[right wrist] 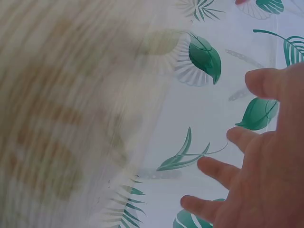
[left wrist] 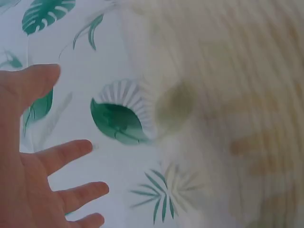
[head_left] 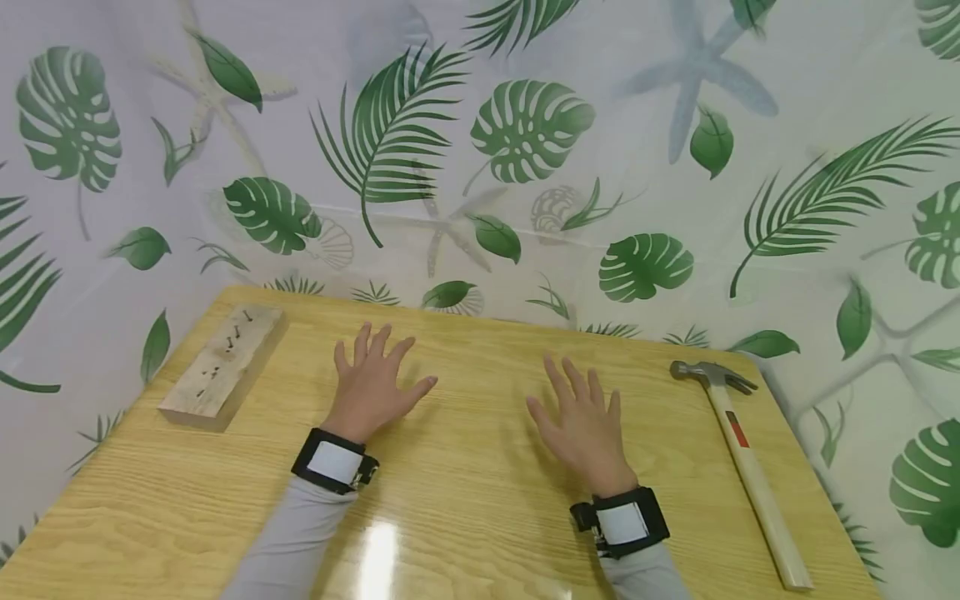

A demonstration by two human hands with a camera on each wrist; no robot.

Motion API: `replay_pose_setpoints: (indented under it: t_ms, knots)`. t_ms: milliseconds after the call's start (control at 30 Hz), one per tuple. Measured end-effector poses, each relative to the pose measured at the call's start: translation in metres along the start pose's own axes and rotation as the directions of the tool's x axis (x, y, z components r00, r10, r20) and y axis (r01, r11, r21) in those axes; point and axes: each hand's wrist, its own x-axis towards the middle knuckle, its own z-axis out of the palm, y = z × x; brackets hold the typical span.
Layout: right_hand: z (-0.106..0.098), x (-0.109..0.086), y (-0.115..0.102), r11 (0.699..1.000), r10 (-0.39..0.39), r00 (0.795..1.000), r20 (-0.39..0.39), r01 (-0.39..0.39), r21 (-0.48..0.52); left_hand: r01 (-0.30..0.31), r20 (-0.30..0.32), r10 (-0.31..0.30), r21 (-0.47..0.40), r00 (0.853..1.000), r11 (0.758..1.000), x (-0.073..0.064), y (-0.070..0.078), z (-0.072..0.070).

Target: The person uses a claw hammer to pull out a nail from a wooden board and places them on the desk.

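My left hand (head_left: 369, 393) hovers over the left-middle part of the table, palm down, its fingers spread and holding nothing. To its left lies a wooden block (head_left: 238, 354) with several nails standing in its top face. My right hand (head_left: 583, 429) is over the right-middle part, also with spread fingers and nothing in them. Right of it, a claw hammer (head_left: 750, 462) lies with its metal head towards the back and its pale wooden handle pointing to the front. In the wrist views, the left hand (left wrist: 33, 156) and right hand (right wrist: 266, 161) both show straight, parted fingers.
The wooden table (head_left: 465, 467) has a glossy wood-grain top that mirrors light near the front. Behind it and along its sides hangs a white sheet (head_left: 450, 167) printed with green leaves, starfish and shells. Each wrist wears a black strap (head_left: 333, 461).
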Motion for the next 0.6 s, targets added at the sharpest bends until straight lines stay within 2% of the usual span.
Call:
replay_pose_setpoints:
  t_ms: [67,133,200,233,300,333,400,467,500,567,600]
  knots:
    - [0.000,-0.001,0.000,1.000,0.010,1.000,0.002,-0.010,-0.007,0.046,-0.010,-0.046,-0.004,0.999,0.999,0.000,-0.010,-0.006]
    - [-0.001,-0.002,0.000,1.000,0.020,1.000,0.008,-0.020,-0.012,0.102,-0.046,-0.102,-0.010,0.994,0.995,-0.002,-0.024,-0.015]
    - [-0.001,-0.002,0.000,0.999,0.028,0.999,0.015,-0.028,-0.021,0.167,-0.096,-0.169,-0.025,0.981,0.986,-0.004,-0.040,-0.026]
    - [-0.002,-0.002,0.000,0.999,0.031,0.999,0.018,-0.030,-0.025,0.201,-0.132,-0.203,-0.033,0.970,0.979,-0.006,-0.049,-0.032]
    - [-0.002,-0.002,0.001,0.999,0.035,0.999,0.023,-0.035,-0.030,0.280,-0.218,-0.285,-0.053,0.933,0.959,-0.010,-0.066,-0.043]
    - [-0.002,-0.002,0.002,0.999,0.037,0.999,0.025,-0.036,-0.032,0.323,-0.258,-0.330,-0.069,0.908,0.944,-0.012,-0.074,-0.049]
    - [-0.002,-0.001,0.002,0.999,0.039,0.999,0.030,-0.038,-0.031,0.414,-0.319,-0.426,-0.109,0.847,0.904,-0.018,-0.089,-0.059]
    - [-0.002,-0.001,0.003,0.999,0.041,0.998,0.038,-0.040,-0.024,0.496,-0.339,-0.514,-0.146,0.788,0.856,-0.024,-0.103,-0.068]
    - [-0.002,-0.001,0.003,0.999,0.042,0.998,0.042,-0.041,-0.020,0.534,-0.329,-0.552,-0.154,0.766,0.832,-0.027,-0.110,-0.071]
    - [-0.001,-0.001,0.004,0.999,0.044,0.998,0.048,-0.044,-0.009,0.584,-0.294,-0.605,-0.165,0.740,0.795,-0.033,-0.122,-0.077]
    - [-0.001,-0.001,0.004,0.999,0.045,0.998,0.049,-0.045,-0.002,0.601,-0.267,-0.620,-0.159,0.738,0.783,-0.035,-0.127,-0.079]
